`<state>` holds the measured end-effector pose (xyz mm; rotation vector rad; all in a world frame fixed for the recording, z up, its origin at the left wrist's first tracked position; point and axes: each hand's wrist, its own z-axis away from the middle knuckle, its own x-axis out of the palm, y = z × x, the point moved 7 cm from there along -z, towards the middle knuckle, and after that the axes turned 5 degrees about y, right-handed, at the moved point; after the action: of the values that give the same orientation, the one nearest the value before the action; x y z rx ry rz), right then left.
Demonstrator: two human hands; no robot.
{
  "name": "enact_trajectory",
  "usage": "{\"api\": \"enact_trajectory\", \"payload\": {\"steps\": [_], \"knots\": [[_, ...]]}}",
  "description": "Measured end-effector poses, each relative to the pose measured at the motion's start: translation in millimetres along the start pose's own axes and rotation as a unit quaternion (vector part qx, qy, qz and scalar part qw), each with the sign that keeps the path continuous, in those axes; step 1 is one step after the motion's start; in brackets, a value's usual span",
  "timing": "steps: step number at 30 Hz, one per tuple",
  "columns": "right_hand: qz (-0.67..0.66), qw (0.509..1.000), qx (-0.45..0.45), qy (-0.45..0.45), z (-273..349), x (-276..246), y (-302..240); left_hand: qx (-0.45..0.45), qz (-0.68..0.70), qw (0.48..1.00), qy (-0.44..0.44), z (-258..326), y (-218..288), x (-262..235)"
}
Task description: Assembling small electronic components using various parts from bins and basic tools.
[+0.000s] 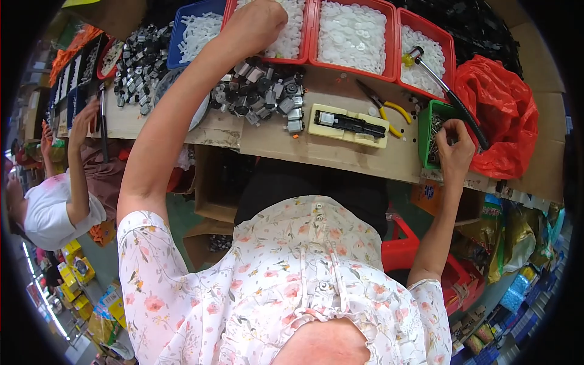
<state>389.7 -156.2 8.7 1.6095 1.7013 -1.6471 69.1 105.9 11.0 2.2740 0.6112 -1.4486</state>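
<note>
My left hand [255, 24] reaches far forward into a red tray [304, 36] of small white plastic parts, fingers curled down among them. My right hand [455, 146] sits at the near edge of a small green bin [426, 131] of thin metal pins, fingertips pinched in the bin. Whether either hand has a part in it is hidden. Between the hands lies a cream jig [348, 125] with a dark part set in it, and behind it a heap of small grey motors [261, 91].
Two more red trays [353, 36] [426, 58] and a blue tray [194, 30] hold white parts. A small hammer [447, 91], yellow-handled pliers [383, 109] and a red plastic bag [502, 115] lie at right. Another person's arm [79, 158] works at the left.
</note>
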Motion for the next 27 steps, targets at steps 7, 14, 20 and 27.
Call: {"api": "enact_trajectory", "payload": {"steps": [7, 14, 20, 27], "knots": [[-0.063, 0.997, -0.027, 0.035, 4.6, -2.2, -18.7, 0.0, -0.019, 1.0, -0.008, -2.1, 10.7, -2.0], [-0.133, 0.99, -0.041, 0.033, 6.4, 1.7, -45.8, -0.004, 0.007, 0.999, 0.035, 0.3, 3.4, -16.5], [-0.278, 0.959, -0.047, -0.02, 14.5, 31.7, -98.0, -0.203, 0.279, 0.937, 0.048, 17.5, 37.9, -53.4], [-0.401, 0.9, -0.169, -0.025, 27.0, 51.0, -169.2, -0.341, 0.541, 0.769, -0.007, 57.5, 102.1, -28.0]]}}
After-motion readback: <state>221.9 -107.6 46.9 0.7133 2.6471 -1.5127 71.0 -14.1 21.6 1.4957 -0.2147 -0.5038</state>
